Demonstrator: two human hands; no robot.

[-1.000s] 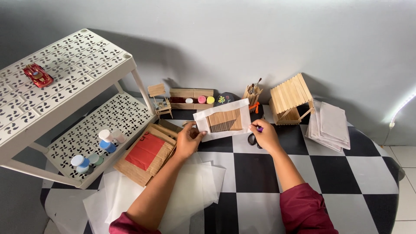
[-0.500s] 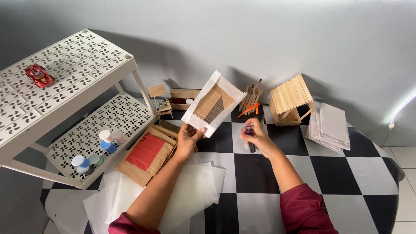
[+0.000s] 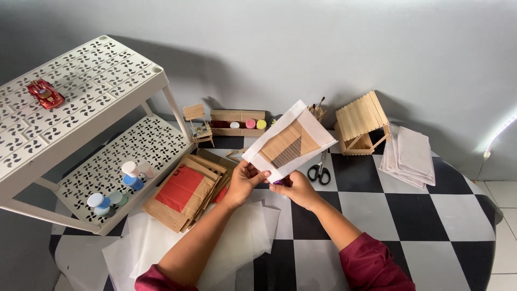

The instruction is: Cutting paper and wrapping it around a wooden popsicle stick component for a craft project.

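Observation:
My left hand (image 3: 243,182) and my right hand (image 3: 298,187) both hold the lower edge of a white sheet of paper (image 3: 290,141) lifted above the checkered table (image 3: 420,215). A flat panel of wooden craft sticks shows through the sheet. The sheet is tilted, its far corner pointing up and right. A small purple thing peeks out between my right fingers; what it is cannot be told. Black-handled scissors (image 3: 320,171) lie on the table just right of the sheet.
A white perforated two-tier rack (image 3: 81,108) stands at left with a red toy car (image 3: 45,94) on top and small paint pots (image 3: 129,175) below. Stacked brown stick panels with a red sheet (image 3: 186,186), translucent paper (image 3: 237,242), a stick house (image 3: 362,123), folded white papers (image 3: 410,156).
My right hand has moved left from the scissors' place to the sheet's lower edge. The sheet rose off the table and tilted; the scissors now lie uncovered.

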